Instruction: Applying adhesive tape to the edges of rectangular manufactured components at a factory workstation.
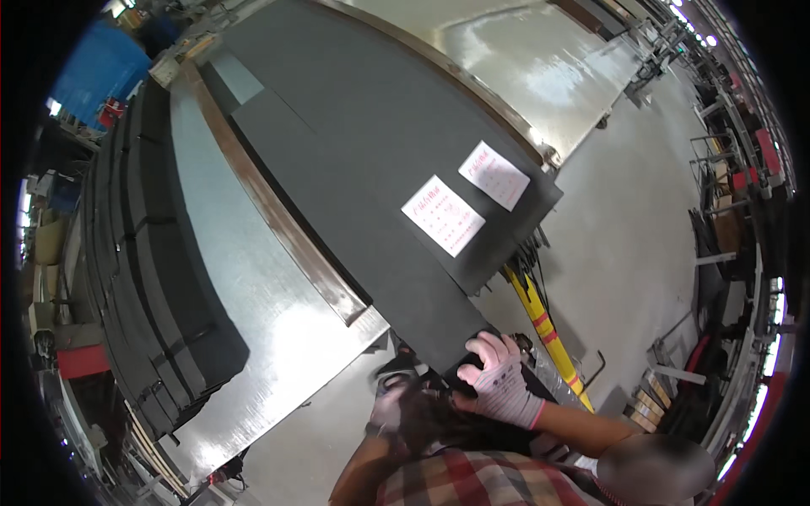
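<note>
Grey sheets point(346, 160) lie between 2 brown rails point(255, 191); right grip point(499, 379) touches 1.

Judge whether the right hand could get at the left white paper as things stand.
Probably yes: the right hand is at the near end of the dark sheeting, and nothing visible covers the paper, though a forward stretch may be needed.

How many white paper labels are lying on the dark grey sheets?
2: one label on the dark grey sheets, nearer the person; the other label just to its upper right. Any underneath would be hidden.
</note>
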`<control>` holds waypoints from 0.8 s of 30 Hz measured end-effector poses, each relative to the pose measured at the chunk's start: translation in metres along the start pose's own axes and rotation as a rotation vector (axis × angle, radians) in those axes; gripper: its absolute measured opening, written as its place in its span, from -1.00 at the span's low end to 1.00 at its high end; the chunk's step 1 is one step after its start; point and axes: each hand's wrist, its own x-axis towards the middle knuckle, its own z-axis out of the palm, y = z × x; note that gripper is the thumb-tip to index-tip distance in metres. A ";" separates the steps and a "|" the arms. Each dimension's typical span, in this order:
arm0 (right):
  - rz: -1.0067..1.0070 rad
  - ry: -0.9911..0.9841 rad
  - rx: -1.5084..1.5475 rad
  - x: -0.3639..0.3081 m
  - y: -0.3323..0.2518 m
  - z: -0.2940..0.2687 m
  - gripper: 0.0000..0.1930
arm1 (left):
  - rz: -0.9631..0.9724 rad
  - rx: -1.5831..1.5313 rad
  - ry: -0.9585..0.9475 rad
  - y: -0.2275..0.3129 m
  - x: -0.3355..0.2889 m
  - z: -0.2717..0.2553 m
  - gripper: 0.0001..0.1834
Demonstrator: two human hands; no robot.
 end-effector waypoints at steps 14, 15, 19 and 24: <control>0.087 -0.768 -0.199 0.078 0.052 -0.090 -0.76 | 0.707 0.752 0.415 0.017 -0.013 0.171 -0.44; 0.050 -0.722 -0.041 0.070 0.084 -0.066 -0.73 | 0.600 0.661 0.299 0.026 -0.014 0.182 -0.45; 0.234 -0.548 0.316 0.039 0.131 -0.029 -0.67 | 0.469 0.735 0.247 0.034 -0.005 0.191 -0.37; 0.685 -0.496 0.006 -0.010 0.192 0.019 -0.62 | 0.399 0.656 0.119 0.037 -0.019 0.185 -0.21</control>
